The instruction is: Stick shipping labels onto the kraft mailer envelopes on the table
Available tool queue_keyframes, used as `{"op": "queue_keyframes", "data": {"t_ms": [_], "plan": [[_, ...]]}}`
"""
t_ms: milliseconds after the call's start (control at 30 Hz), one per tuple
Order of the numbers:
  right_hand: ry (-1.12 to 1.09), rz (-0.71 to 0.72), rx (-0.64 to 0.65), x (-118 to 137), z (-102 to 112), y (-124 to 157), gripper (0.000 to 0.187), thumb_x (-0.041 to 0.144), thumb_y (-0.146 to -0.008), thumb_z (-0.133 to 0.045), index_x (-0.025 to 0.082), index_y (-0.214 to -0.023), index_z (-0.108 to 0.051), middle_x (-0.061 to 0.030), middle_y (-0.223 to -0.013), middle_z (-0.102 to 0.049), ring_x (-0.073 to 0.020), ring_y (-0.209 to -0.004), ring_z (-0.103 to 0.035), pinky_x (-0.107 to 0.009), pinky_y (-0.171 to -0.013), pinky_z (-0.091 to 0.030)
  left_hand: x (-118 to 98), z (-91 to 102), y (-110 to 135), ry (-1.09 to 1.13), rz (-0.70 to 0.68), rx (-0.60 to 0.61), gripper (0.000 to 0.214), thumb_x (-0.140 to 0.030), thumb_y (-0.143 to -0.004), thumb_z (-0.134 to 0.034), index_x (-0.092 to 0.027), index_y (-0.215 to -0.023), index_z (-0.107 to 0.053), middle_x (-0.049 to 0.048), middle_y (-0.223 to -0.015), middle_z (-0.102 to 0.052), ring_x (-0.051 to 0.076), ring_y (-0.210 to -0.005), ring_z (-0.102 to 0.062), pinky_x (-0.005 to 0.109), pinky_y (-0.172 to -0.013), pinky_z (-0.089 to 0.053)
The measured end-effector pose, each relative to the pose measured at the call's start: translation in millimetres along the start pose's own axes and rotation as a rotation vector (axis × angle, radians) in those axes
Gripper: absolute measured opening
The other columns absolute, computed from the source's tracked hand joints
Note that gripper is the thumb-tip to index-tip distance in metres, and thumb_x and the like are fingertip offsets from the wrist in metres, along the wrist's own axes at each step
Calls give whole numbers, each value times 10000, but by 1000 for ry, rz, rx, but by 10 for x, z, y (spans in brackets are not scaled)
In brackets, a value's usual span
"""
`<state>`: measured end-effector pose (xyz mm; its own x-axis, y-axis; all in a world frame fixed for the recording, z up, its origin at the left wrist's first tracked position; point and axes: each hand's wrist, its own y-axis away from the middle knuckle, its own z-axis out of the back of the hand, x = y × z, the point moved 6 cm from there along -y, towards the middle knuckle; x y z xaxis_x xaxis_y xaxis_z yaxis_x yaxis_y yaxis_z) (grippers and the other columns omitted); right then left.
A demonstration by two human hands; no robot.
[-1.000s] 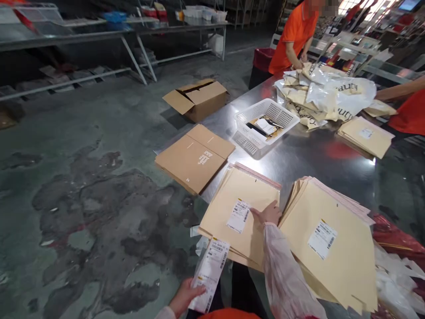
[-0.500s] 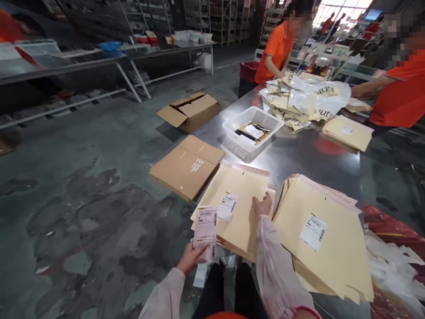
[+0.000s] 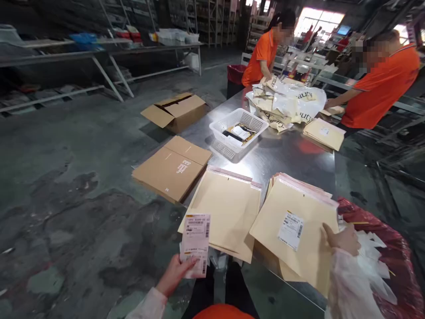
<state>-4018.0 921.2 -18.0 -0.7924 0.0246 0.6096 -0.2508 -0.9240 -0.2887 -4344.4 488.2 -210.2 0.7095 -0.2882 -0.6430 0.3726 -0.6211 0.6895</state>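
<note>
Two mailer stacks [image 3: 294,230] on steel table [image 3: 292,170], concrete floor [image 3: 66,177], shelving [image 3: 212,26] beyond

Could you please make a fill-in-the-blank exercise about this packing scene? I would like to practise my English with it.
1. The left hand holds a printed shipping ____.
2. The right hand rests on a stack of cream ____.
3. A white plastic ____ stands on the steel table.
4. Two co-workers wear ____ shirts.

Missing words: label; envelopes; basket; orange.
</note>
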Motion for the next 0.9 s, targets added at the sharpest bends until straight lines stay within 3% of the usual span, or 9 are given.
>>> {"op": "queue_keyframes", "data": {"t_ms": [67,167,233,300,367,500,600,733,900], "plan": [[17,84,192,234,-304,472,576,440,-471,-809,183,-961,-648,-256,-1072,-630,-389,-978,-601,-512,-729,-487,-52,-171,-8,-1,-31,13,627,-615,-470,-831,-104,-825,-752,132,-809,-771,281,-745,-705,380,-704,-566],[-344,90,900,735,-988,1805,672,521,-517,-785,200,-1085,-624,-147,-1023,-685,-337,-877,-646,-481,-718,-536,-122,-437,-18,-1,-74,61,624,-674,-501,-782,-114,-772,-737,96,-708,-749,234,-651,-675,362,-664,-548],[-547,42,1300,990,-1222,2765,698,529,-547,-793,192,-1133,-617,-123,-1052,-703,-302,-918,-663,-463,-799,-545,-190,-544,-25,2,-102,80,601,-651,-494,-797,-117,-765,-737,88,-709,-742,223,-666,-667,344,-678,-537],[-617,-50,1394,1067,-1292,3372,593,596,-659,-709,159,-1055,-652,-139,-1038,-719,-293,-944,-672,-468,-866,-529,-324,-541,-39,3,-197,43,586,-578,-503,-830,-131,-870,-739,89,-813,-750,232,-800,-674,330,-766,-523],[-615,-77,1468,1091,-1312,3702,572,631,-683,-673,146,-988,-676,-148,-1023,-730,-301,-954,-676,-477,-893,-519,-473,-458,-66,12,-307,-31,599,-531,-533,-829,-156,-985,-710,83,-914,-743,231,-911,-658,323,-837,-502],[-514,40,1500,1206,-1368,3688,581,608,-588,-746,167,-963,-698,-120,-965,-748,-295,-887,-687,-444,-826,-544,-532,-317,-184,14,-321,-114,467,-545,-561,-791,-136,-766,-696,59,-723,-711,196,-695,-627,305,-675,-492],[-394,165,1388,1324,-1444,3432,480,603,-616,-719,171,-825,-726,-105,-832,-750,-271,-791,-684,-399,-756,-545,-402,-318,-259,7,-302,-143,450,-559,-560,-781,-132,-660,-681,28,-619,-664,170,-614,-576,279,-610,-444],[-277,211,1452,1289,-1517,3385,435,599,-620,-710,185,-748,-750,-86,-746,-749,-261,-721,-683,-365,-674,-536,-175,-352,-335,21,-292,-237,463,-583,-558,-771,-170,-527,-565,-33,-508,-540,127,-546,-481,250,-548,-362],[-211,288,1324,1236,-1686,3236,371,571,-632,-702,209,-695,-748,-68,-709,-735,-238,-687,-674,-356,-669,-542,15,-399,-482,66,-210,-185,441,-541,-534,-808,-156,-659,-632,2,-614,-640,164,-621,-559,268,-600,-411]]}}
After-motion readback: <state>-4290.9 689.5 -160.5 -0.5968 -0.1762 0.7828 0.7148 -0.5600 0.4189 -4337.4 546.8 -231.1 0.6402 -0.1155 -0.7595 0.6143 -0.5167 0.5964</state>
